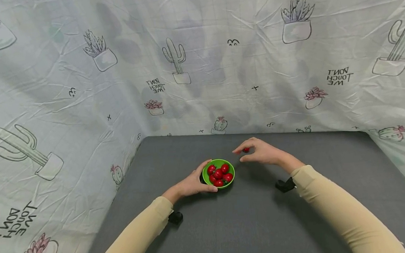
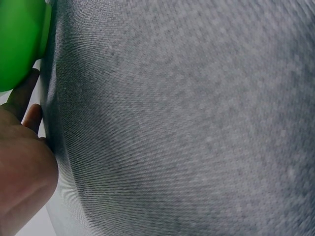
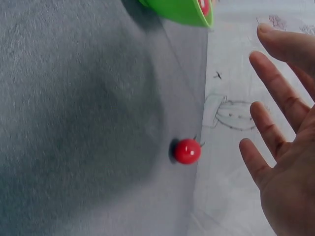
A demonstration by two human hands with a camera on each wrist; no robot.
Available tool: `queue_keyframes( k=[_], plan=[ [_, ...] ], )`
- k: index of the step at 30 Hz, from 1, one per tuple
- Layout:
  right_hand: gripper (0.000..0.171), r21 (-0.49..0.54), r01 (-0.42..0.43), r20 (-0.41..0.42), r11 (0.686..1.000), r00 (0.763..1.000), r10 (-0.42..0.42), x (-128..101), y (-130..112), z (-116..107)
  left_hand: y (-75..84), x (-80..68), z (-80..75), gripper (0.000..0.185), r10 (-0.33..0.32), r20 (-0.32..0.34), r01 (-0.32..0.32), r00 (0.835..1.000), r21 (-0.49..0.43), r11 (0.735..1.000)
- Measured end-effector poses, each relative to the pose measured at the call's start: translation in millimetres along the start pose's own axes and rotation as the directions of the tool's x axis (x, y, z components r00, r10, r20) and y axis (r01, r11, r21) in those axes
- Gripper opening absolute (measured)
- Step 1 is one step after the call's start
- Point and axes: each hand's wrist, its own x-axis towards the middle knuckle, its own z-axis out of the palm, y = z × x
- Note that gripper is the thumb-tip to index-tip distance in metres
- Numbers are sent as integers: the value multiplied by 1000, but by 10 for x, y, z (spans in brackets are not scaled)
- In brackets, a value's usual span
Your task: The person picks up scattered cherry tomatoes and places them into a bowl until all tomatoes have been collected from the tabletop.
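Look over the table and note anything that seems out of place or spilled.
One small red tomato lies alone on the grey table, outside the green bowl that holds the others. The right hand hovers open beside it; the left hand holds the bowl.

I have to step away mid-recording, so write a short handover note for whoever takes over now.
Left hand: grips the side of the green bowl, steadying it on the grey table.
Right hand: open, fingers spread above one loose red tomato lying on the table beside the bowl; no grip on it.
Done: several red tomatoes are in the bowl.
Left: the loose tomato is not yet picked up or in the bowl.
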Motion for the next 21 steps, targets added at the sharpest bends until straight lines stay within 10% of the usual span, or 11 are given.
queue_keyframes(
  k=[13,21],
  plan=[
    [40,20,-140,-158,990,977,141,-66,185,-131,26,-27,-2,103,22,7,-22,1000,-9,1000],
    [40,42,-82,-234,996,968,90,-44,308,-177,15,-25,0,102,17,6,-17,1000,-3,1000]
  ],
)
